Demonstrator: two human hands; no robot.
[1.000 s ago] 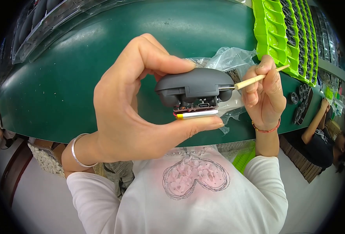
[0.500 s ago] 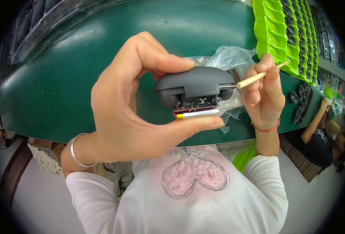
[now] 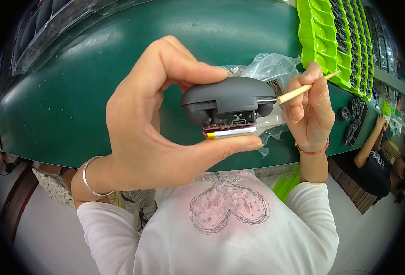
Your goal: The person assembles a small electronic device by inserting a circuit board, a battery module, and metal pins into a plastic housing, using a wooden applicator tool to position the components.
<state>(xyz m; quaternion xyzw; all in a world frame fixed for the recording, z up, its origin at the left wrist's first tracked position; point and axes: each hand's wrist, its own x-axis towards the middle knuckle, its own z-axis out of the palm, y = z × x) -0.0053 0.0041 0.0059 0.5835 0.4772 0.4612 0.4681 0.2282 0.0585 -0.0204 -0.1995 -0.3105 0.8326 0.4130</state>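
My left hand [image 3: 143, 119] grips a dark grey rounded plastic housing [image 3: 232, 97] between thumb and fingers, held up above the table. Under the shell shows the edge of a circuit board with a small metal port [image 3: 239, 122], and below that a flat silver battery [image 3: 230, 133] with a yellow end rests on my thumb. My right hand [image 3: 310, 103] pinches a thin pale wooden stick [image 3: 298, 93]. A fine metal pin [image 3: 267, 101] runs from the stick's thick end to the right side of the housing; where its tip ends is hidden.
Behind my right hand lies a crumpled clear plastic bag [image 3: 269, 68] on the green table [image 3: 97, 55]. Bright green trays [image 3: 321, 41] with dark round parts stand at the far right, near small black parts [image 3: 356, 120]. Clear trays [image 3: 51, 27] line the far left. Another person [image 3: 376, 156] sits at right.
The housing and my left hand have shifted very slightly upward. Both grips, and the pin against the housing's right side, look the same.
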